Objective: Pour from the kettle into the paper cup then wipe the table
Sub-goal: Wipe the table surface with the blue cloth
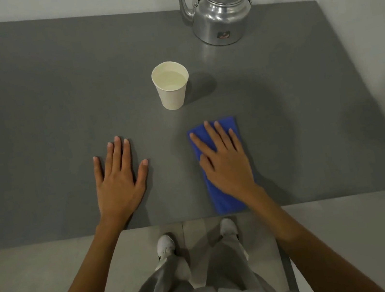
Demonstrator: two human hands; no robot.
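Observation:
A shiny metal kettle stands upright at the far right of the grey table, spout pointing left. A white paper cup stands upright mid-table with clear liquid in it. A folded blue cloth lies near the table's front edge. My right hand lies flat on top of the cloth, fingers spread and pointing away from me. My left hand rests palm down on the bare table, left of the cloth, fingers apart and holding nothing.
A pale wall runs behind and to the right of the table. The table's front edge lies just below my wrists. Beyond it are the light floor, my grey trousers and white shoes.

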